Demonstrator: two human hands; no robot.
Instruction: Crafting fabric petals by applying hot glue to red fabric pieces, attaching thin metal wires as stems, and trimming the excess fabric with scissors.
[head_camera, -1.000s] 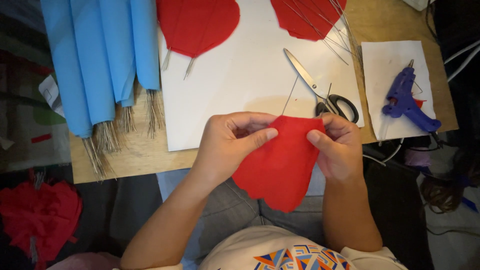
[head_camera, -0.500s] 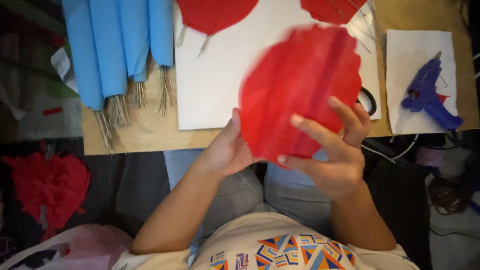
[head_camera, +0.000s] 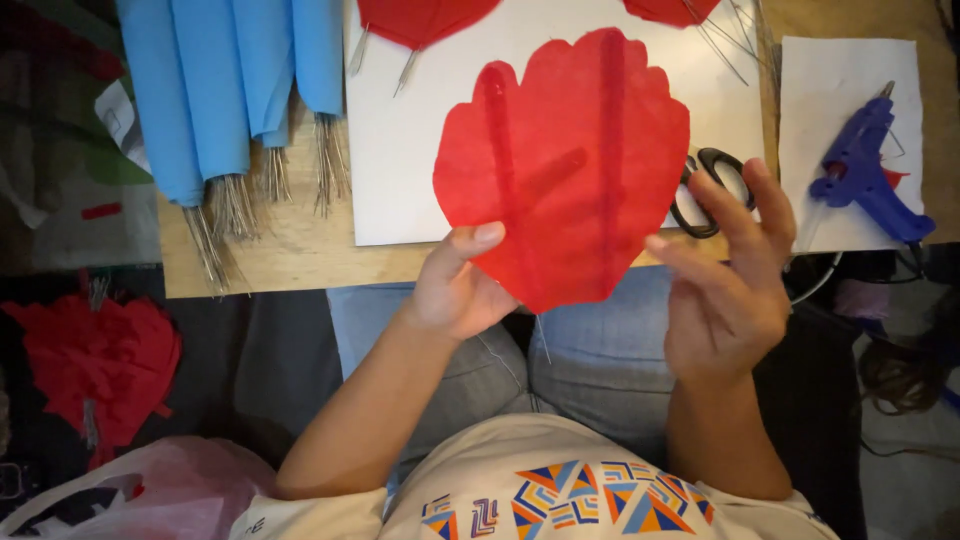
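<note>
I note the left hand (head_camera: 455, 295) pinching the lower left edge of a red petal (head_camera: 560, 165), thumb on the near face and the other fingers hidden behind it; the sheet is held up flat, spread between my view and the worktop (head_camera: 300, 255), probably so its scalloped far edge and dark ribs can be checked. A thin wire hangs from its pointed near tip. The right hand (head_camera: 730, 285) is open with fingers spread, holding nothing, its fingertips just beside the petal's right edge. Beyond it black scissors (head_camera: 705, 190) lie on a white sheet (head_camera: 400, 150). To the right, a blue glue gun (head_camera: 870, 170) rests on a separate white paper (head_camera: 830, 110), likely to catch drips. Far left lie blue paper rolls (head_camera: 215, 90) with wire ends. I see no readable labels or packages.
</note>
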